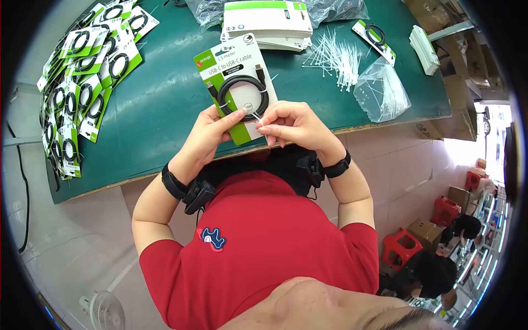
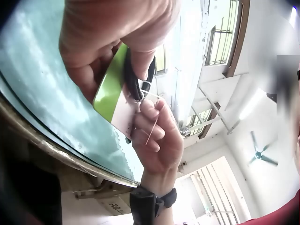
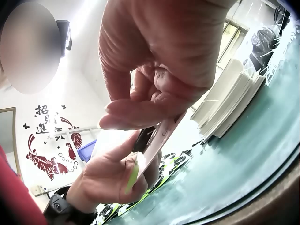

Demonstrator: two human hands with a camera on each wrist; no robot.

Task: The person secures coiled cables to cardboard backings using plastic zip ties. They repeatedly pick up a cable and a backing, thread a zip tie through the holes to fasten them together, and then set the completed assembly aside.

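Your left hand point(image 1: 206, 137): fingers curled round the lower left edge of the cable card point(image 1: 236, 82), thumb pressed on its face beside the coiled black cable point(image 1: 243, 96). Your right hand point(image 1: 294, 125): fingertips pinched together on a thin white tie point(image 1: 256, 117) at the card's lower right corner. Card: held upright over the near edge of the green table point(image 1: 165, 99), between both hands. Finished cards point(image 1: 82, 71): fanned out at the table's left. Blank cards point(image 1: 268, 22): stacked behind. Loose white ties point(image 1: 335, 55): scattered right, beside a clear bag point(image 1: 382, 91).
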